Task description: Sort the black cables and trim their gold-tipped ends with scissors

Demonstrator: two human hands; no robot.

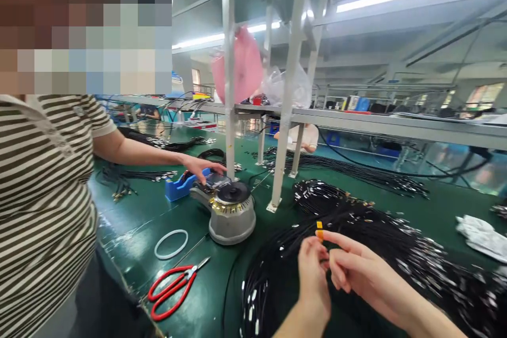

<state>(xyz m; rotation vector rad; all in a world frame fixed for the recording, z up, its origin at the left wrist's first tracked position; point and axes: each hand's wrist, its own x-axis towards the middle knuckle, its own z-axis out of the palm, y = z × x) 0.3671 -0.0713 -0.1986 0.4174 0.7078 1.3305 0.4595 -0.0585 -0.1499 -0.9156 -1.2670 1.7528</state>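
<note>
A small yellow-orange tape piece (pixel 319 226) sticks up at the fingertips of my right hand (pixel 356 269), whose index finger is stretched out against it. Close beside it, my left hand (pixel 312 269) has its fingers curled together near the tape; what they hold, if anything, is hidden. Both hands are over a large coil of black cables (pixel 273 253) with shiny metal ends. Left of the coil stands a grey round tape dispenser (pixel 232 216) with yellow tape pieces around its rim.
A co-worker's hand (pixel 204 166) rests at the dispenser, near a blue tape holder (pixel 180 187). Red-handled scissors (pixel 178 288) and a white ring (pixel 171 244) lie on the green table (pixel 138 237). Metal posts (pixel 283 153) rise behind. White gloves (pixel 481 237) lie at the right.
</note>
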